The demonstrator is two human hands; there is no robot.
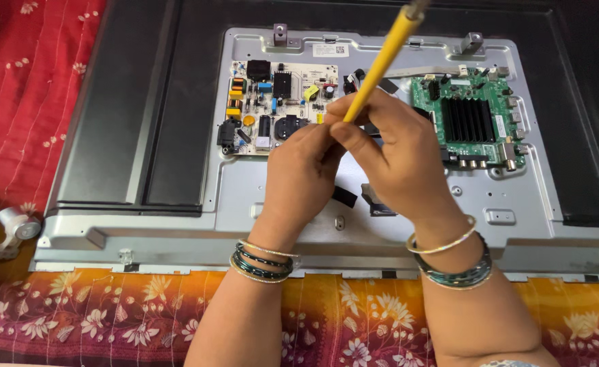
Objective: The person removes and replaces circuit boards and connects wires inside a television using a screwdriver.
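We see our two forearms bare, with no sleeves reaching the wrists. On our left hand (299, 170) side, the wrist carries a stack of thin bangles (264, 261), dark teal-green between slim gold ones. Our right hand (395, 153) side wears a similar set (457, 265): one pale gold bangle above several dark green glittering ones.

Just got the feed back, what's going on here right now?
A person has both hands over the open back of a flat television lying on a flowered cloth. The right hand and the left hand are closed together around a yellow-handled tool, its handle slanting up out of the picture. They sit between the pale power board and the green main board; the tool's tip is hidden by the hands.
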